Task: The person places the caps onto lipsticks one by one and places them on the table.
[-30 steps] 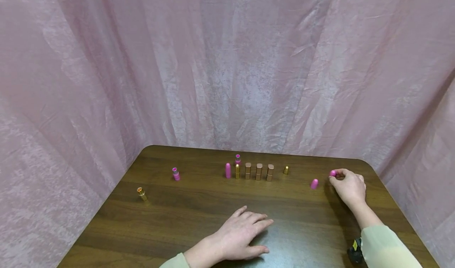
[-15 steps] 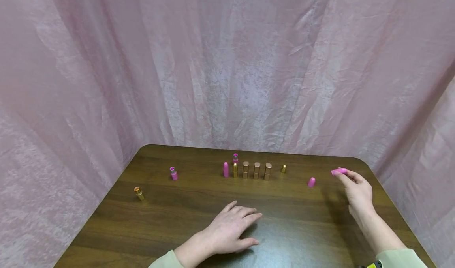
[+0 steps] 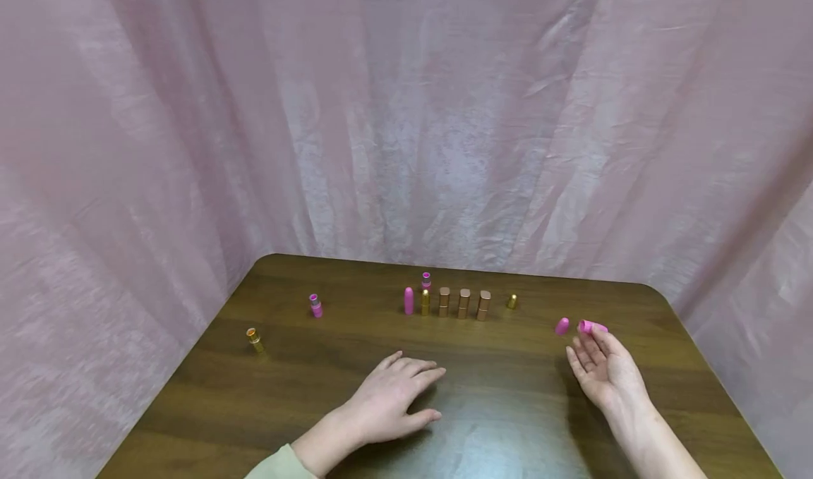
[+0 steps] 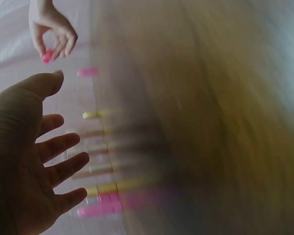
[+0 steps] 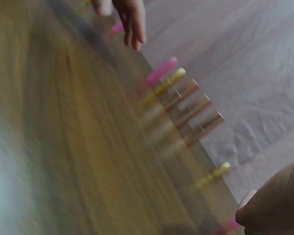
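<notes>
At the far left of the tabletop [image 3: 305,408], an uncapped gold tube [image 3: 255,340] is standing alone, with an uncapped pink tube [image 3: 316,305] standing beyond it to the right. The left hand [image 3: 387,398] is hanging nearer the person, its fingers spread wide and holding nothing. Beyond it, a row is standing upright: a capped pink tube [image 3: 409,300], a capped gold tube [image 3: 425,303] with another uncapped pink tube [image 3: 426,279] just behind, then three brown tubes [image 3: 464,303]. Farther right, a small gold cap [image 3: 512,301] and an upright pink cap [image 3: 562,325] are standing apart. Just right of that cap, the right hand [image 3: 611,379] is holding a second pink cap [image 3: 593,326] above the tabletop, pinching it between thumb and finger, the other fingers reaching loosely leftward.

The likeliest trouble is the smooth cap slipping, since the pinch is covering only one end; a low leftward swing could also be toppling the upright cap. The held cap is lying nearly level, its long axis running left to right, its open end facing left.
</notes>
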Demonstrator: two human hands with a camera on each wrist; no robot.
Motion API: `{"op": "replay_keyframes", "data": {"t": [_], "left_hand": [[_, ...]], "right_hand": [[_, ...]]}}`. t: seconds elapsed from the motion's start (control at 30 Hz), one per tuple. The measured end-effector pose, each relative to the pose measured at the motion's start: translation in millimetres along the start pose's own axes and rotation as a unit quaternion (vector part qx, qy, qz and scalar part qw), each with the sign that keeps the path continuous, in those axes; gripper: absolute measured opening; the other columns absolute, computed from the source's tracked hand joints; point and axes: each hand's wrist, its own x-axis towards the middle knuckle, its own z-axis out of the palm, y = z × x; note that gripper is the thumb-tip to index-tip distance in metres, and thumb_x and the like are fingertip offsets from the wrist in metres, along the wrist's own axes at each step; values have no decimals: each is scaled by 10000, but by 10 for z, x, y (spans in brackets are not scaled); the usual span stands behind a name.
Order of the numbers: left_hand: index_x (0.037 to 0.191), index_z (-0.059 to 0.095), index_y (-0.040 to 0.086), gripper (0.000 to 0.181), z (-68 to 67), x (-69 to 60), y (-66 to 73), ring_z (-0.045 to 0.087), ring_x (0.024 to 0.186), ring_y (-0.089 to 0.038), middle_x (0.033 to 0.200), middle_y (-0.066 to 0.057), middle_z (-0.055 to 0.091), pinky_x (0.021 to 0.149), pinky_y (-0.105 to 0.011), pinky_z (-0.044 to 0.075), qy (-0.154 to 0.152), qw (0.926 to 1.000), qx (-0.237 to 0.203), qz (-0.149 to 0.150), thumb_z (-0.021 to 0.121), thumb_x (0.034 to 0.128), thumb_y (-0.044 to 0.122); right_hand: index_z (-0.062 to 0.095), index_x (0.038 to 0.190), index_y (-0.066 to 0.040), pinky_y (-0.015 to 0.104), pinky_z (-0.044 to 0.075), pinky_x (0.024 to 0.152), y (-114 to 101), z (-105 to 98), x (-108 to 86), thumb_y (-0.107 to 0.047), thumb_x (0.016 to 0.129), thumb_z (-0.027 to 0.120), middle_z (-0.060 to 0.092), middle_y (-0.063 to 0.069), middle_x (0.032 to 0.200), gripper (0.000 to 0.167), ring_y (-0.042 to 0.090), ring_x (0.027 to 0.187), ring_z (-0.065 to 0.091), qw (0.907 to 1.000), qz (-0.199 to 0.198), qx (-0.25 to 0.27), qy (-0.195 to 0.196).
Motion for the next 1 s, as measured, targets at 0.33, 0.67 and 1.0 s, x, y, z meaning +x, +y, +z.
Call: {"op": "replay_keyframes", "data": {"t": [0.33, 0.67, 1.0], "left_hand": [[1372, 637, 129, 495, -291, -146, -679, 575, 1234, -290, 1349, -62, 631, 1030, -509, 453, 1663, 9565, -1077, -2141, 746, 926, 313], [1475, 446, 8, 660, -301, -226, -1395, 422, 1272, -415, 1411, -210, 493, 991, -577, 399, 2362, 8445, -1962, -4388, 718, 917, 232], [1358, 565, 38, 544, -131, -306, -1696, 444, 1214, -454, 1309, -173, 592, 990, -605, 354, 2031, 7939, -1564, -5513, 685, 883, 274]], "right_hand": [[709, 916, -193, 265, 383, 1064, 159, 2, -35, -269, 1044, 590, 654, -120, 1004, 191, 69, 1061, 517, 9990, 415, 11, 150], [753, 915, -182, 278, 449, 983, 190, -26, 29, -257, 1034, 611, 700, -102, 1003, 200, 87, 1006, 556, 9996, 277, -65, -82], [705, 877, -194, 267, 455, 982, 266, 29, 32, -254, 1037, 601, 695, -85, 945, 200, 80, 1010, 556, 9988, 481, -29, 95]]}}
